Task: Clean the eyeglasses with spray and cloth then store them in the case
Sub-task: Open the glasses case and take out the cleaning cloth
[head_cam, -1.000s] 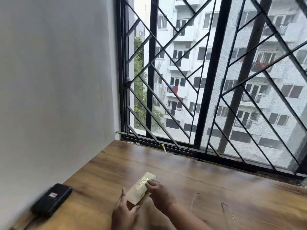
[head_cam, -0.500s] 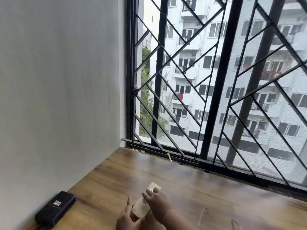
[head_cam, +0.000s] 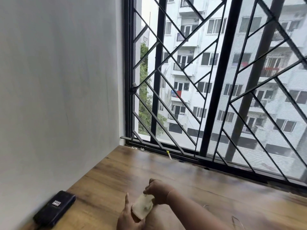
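Wooden table (head_cam: 199, 185) fills the lower part of the view and meets a plain white wall (head_cam: 58, 97) on the left. Behind the table is a wide window with a black metal grille (head_cam: 182, 80) of slanted bars. Through it show a pale apartment block (head_cam: 207, 47) and a green tree (head_cam: 144, 105).

Low in the middle, both hands hold a small cream case (head_cam: 143, 206) just above the table, tilted with its far end raised. The left hand (head_cam: 127, 218) grips the near end from below, thumb pointing up along the case's left side. The right hand (head_cam: 157, 190) comes in from the right with its fingers curled over the far end, pinching it. The two hands are close together, with the case between them. Motion blur hides whether the case is open or closed.

A flat black box (head_cam: 54, 208) with a small white label lies on the table by the wall, well left of the hands. A short yellow-tipped stick (head_cam: 169, 154) rests on the window track.
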Demonstrator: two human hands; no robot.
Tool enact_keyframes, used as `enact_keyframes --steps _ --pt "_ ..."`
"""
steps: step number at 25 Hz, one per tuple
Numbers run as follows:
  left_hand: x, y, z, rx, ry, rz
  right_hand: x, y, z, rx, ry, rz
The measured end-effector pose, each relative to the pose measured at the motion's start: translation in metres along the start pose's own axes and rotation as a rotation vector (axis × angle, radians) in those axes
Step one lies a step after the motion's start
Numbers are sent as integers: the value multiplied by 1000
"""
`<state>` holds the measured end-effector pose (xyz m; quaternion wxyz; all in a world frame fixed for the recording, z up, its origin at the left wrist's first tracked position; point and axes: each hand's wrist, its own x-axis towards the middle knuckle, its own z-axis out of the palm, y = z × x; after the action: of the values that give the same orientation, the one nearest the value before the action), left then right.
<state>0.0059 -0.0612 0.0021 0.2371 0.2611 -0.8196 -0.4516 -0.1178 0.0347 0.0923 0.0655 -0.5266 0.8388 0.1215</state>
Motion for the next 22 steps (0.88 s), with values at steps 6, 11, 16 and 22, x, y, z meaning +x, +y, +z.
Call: enact_keyframes --steps 6,11,16,22 --pt "3 -17 9 0 -17 -5 4 -2 -26 143 -11 24" --pt "6 -18 8 -3 -76 -82 19 -2 -5 154 80 -6" --pt "-1 0 -8 -118 -118 -96 3 1 11 94 178 -77" --pt "-4 -1 -4 -233 -113 -65 -12 -2 56 82 363 23"
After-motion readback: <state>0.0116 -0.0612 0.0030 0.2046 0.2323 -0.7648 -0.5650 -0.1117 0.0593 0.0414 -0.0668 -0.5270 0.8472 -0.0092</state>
